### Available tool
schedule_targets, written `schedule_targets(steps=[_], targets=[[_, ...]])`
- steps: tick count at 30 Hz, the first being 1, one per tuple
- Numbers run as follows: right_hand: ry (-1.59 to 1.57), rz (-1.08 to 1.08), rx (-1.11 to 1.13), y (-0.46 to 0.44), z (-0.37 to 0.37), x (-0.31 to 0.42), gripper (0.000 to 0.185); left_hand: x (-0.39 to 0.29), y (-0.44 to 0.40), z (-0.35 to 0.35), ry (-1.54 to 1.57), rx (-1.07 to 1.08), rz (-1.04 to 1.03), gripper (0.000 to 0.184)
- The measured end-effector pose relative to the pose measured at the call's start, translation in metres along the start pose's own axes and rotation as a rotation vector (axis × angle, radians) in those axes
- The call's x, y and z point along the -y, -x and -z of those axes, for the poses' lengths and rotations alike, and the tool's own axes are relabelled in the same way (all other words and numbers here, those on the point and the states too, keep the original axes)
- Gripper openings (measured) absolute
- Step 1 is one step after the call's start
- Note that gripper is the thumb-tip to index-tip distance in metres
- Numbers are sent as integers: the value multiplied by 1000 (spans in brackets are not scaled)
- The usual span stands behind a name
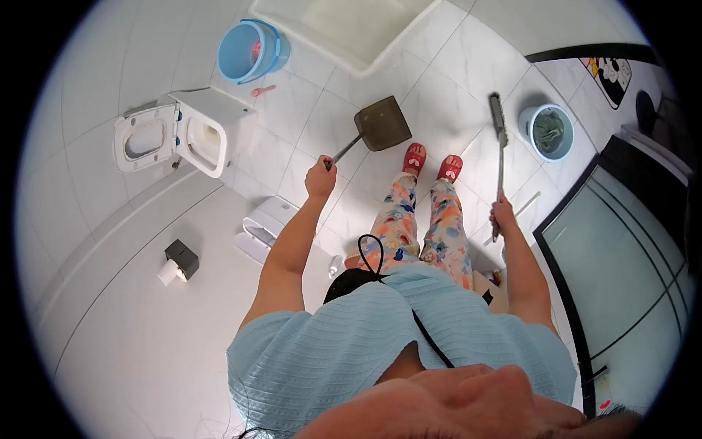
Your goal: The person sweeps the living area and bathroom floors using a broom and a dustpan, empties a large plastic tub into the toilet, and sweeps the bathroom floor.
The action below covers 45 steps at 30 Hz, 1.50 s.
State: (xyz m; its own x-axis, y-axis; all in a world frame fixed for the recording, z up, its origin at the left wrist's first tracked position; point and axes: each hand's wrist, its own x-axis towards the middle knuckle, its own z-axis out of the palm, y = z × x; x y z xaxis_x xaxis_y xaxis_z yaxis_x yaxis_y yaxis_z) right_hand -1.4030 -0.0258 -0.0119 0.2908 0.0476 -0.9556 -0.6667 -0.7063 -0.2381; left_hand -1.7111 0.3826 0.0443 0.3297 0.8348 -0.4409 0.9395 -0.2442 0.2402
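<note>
"Pale tiles cover the floor (461, 95) of this bathroom; what does the head view show around it?"

"Up top, a white tub (358, 66), with a blue bucket (232, 53) on its left and a toilet (238, 130) nearer the wall, lid open. On the right, a second bucket (525, 126) holds something greenish, near a black-framed glass door (621, 249)."

"And the hands?"

"Left hand (320, 178): fingers closed round the handle of a dark dustpan (382, 126), whose pan sits ahead of the feet, left of the red shoes (414, 159). Right hand (502, 212): wrapped round the long handle of a brush (499, 115), its head pointing away, just left of that second bucket."

"Anything in the way?"

"That bucket crowds the brush's right side. The shoes stand between the two tools, and a white bin (272, 219) sits beside the left forearm. Whether the pan touches the tiles, I can't tell."
</note>
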Motion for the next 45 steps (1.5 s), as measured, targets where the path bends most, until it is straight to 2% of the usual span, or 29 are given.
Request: schedule_targets(steps=[2,4,5,7,9,11,12,14,15,16,17,18,19,20,21,22,24,26,28,30,32,34,35,38,42,45], targets=[[89,33,81,-9,-32,-16,60,3,-1,-3,-17,-9,-11,15],[375,154,133,-19,-68,-41,64,-2,-1,-7,3,-49,-19,15],[209,107,245,8,-85,-25,63,-5,-1,-9,0,-49,-18,15],[465,216,433,26,-98,-9,58,-11,-1,-11,-39,-79,-18,14],[586,117,421,25,-102,-5,55,-9,1,-12,-42,-81,-19,14],[605,275,346,25,-94,1,59,-9,-1,-9,-41,-86,-23,14],[609,278,343,25,-90,4,59,-7,0,-8,-42,-81,-20,14],[701,616,158,18,-82,9,58,-7,0,-8,-39,-79,-14,14],[790,716,47,17,-77,23,60,-7,1,-8,-43,-79,5,15],[858,598,33,8,-72,47,64,-6,2,-8,-47,-79,25,15],[951,631,-63,-12,-67,60,67,-6,2,-8,-46,-82,29,15],[883,576,-92,-29,-63,80,67,-6,3,-8,-25,-80,43,15],[931,611,-191,-51,-60,97,66,-5,3,-9,-7,-79,56,15],[879,520,-165,-66,-58,124,66,-5,3,-11,-9,-83,60,15],[970,673,-264,-98,-56,131,62,-4,4,-14,12,-90,98,16],[994,578,-256,-104,-63,152,57,-4,5,-16,31,-96,136,16],[885,317,-89,-82,-84,176,56,5,3,-27,57,-109,155,16],[1211,430,-17,-101,-100,129,57,8,6,-32,88,-115,171,17],[1362,623,42,-85,-102,78,62,0,10,-29,95,-120,181,17],[1303,639,216,-38,-92,67,63,2,12,-31,102,-112,184,17],[1105,381,431,1,-75,82,65,4,12,-31,111,-110,182,17],[929,250,441,35,-55,89,63,5,12,-28,105,-80,201,17],[931,254,434,42,-46,86,63,5,11,-27,112,-82,198,17],[751,200,218,43,-17,79,64,6,7,-26,101,-99,200,17],[549,191,22,-3,10,82,67,5,5,-28,114,-88,177,18],[258,165,51,-13,3,92,43,3,3,-36,154,-81,117,18]])
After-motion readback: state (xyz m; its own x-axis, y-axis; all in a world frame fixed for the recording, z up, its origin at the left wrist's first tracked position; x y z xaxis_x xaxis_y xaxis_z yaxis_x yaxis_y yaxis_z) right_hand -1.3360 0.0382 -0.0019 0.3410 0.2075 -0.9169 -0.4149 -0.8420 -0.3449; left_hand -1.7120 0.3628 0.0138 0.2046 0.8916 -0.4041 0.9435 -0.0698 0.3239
